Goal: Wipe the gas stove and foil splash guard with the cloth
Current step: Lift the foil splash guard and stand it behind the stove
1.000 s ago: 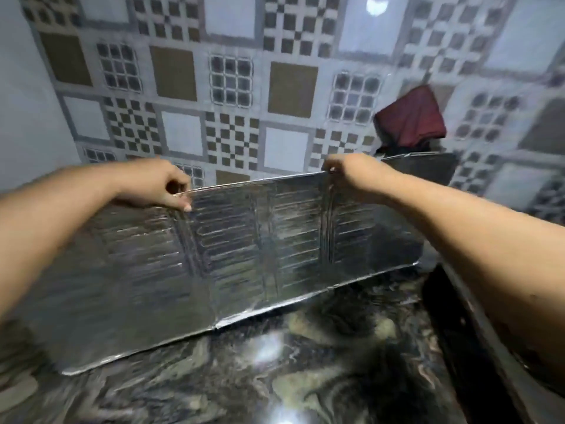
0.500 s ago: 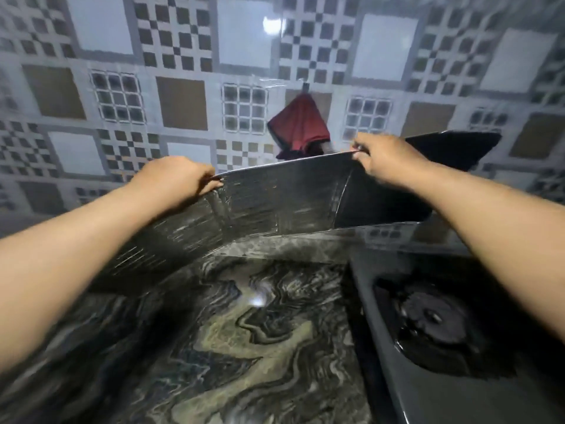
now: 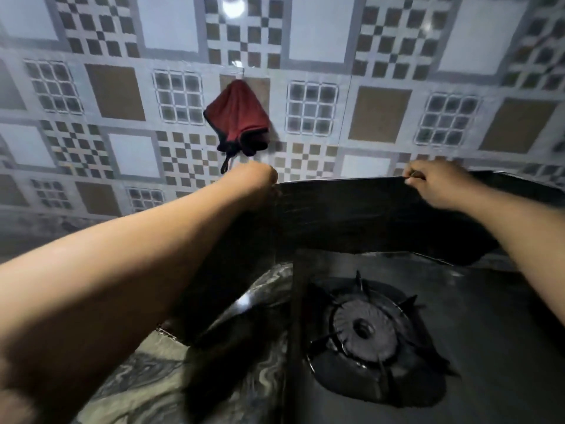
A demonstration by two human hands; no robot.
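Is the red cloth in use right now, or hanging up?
Hanging up. The red cloth dangles against the tiled wall, while both hands grip the foil splash guard.

Saw patterned tiled wall (image 3: 128,96) at far side, checkered and brown squares; lamp glare (image 3: 233,7) up top. Dark swirled marble counter (image 3: 146,390) near left.

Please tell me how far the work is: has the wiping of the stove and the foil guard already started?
Done: nothing can be confirmed as wiped. In hand: the left hand and the right hand both grip the top edge of the foil splash guard, standing behind the gas stove. Left: the red cloth hangs on the tiled wall, in neither hand, so wiping both items seems still ahead.
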